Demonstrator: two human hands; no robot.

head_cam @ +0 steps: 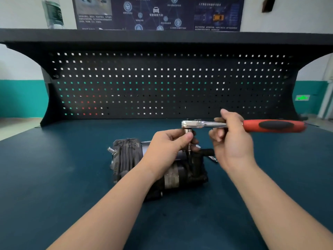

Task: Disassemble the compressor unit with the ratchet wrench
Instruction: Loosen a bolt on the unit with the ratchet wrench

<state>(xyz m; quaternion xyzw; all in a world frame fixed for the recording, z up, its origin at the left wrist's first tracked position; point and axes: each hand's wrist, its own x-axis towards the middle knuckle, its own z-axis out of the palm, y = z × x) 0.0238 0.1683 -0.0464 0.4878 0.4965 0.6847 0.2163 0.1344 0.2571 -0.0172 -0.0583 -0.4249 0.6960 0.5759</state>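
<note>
Pinching the socket [188, 131] with my left hand [167, 147], my right hand [232, 141] grips the ratchet wrench [252, 125] above the compressor unit [126, 159] on the bench. If the wrench tilts, I reckon the bit could slip off the bolt

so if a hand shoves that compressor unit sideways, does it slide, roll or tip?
Compressor unit looks like ribbed metal, so probably heavy and rigid. It lies on its side on the mat; its rounded motor body might rock, but likelier it drags than rolls.

Both hands [232, 141] on ratchet wrench [243, 125]
</note>
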